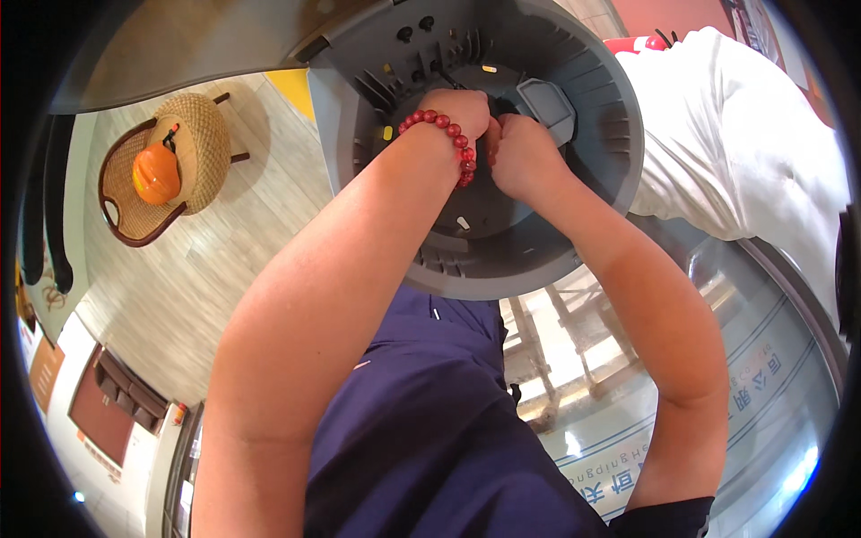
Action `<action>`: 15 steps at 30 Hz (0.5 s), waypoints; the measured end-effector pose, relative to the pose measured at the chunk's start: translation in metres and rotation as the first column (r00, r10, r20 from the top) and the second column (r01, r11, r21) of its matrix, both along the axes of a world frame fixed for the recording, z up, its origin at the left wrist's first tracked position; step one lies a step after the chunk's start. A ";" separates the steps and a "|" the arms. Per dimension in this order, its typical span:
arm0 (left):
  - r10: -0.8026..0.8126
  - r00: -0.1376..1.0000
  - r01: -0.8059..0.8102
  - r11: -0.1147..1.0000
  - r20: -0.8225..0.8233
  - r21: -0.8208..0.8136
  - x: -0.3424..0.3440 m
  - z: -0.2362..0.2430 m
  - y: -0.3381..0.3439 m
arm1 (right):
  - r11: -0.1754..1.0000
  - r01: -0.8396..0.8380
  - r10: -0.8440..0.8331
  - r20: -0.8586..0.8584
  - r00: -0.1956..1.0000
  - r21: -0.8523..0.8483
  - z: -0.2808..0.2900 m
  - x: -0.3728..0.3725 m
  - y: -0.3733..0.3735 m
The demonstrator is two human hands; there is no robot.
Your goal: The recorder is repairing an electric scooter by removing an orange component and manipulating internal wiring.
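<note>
A deep grey plastic tub point(529, 269) with slotted walls surrounds both of my hands. My left hand point(456, 112), with a red bead bracelet at the wrist, is closed near the middle of the tub; what its fingers grip is hidden. Just right of it, my right hand point(518, 152) has curled, closed fingers against something dark that I cannot make out. A light grey rectangular part point(547, 109) lies inside the tub beside my right hand, over dark material. Small yellow and white pieces point(464, 222) show on the tub's floor and wall.
A wicker chair point(134, 224) holding an orange object point(156, 175) stands on the wooden floor at left. White fabric point(744, 134) fills the right side, with a red object point(635, 45) behind it. A glass pane point(744, 341) with lettering lies below the tub, at lower right.
</note>
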State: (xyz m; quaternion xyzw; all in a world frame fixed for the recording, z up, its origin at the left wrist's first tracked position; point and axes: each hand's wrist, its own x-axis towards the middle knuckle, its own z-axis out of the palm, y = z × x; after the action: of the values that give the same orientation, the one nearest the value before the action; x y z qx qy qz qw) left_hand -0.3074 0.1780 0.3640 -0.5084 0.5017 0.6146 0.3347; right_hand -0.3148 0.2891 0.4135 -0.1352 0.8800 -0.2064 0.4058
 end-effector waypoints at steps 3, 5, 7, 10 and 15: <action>-0.093 0.982 0.080 0.993 -0.163 -0.083 0.013 -0.036 -0.009 | 0.996 -0.088 0.087 -0.113 0.990 -0.004 0.007 0.005 -0.007; -0.383 0.883 0.322 0.915 -0.270 -0.244 0.022 -0.060 -0.028 | 0.979 -0.185 0.197 -0.168 0.966 0.081 0.018 0.007 -0.019; -0.665 0.667 0.554 0.745 -0.338 -0.372 0.018 -0.071 -0.009 | 0.963 -0.216 0.241 -0.152 0.959 0.163 0.010 0.008 -0.006; -0.182 0.976 0.171 0.981 -0.117 -0.094 0.007 -0.012 -0.013 | 0.942 -0.256 0.291 -0.146 0.946 0.216 0.026 0.005 -0.015; -0.055 0.995 0.065 0.991 0.087 -0.114 -0.006 0.036 -0.012 | 0.952 -0.183 0.225 -0.153 0.962 0.246 0.023 0.010 -0.014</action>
State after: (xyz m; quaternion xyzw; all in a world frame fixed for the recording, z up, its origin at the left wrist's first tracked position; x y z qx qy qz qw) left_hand -0.3134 0.1657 0.4004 -0.5370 0.5375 0.5521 0.3434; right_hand -0.3050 0.2749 0.4363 -0.1960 0.9120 -0.0472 0.3571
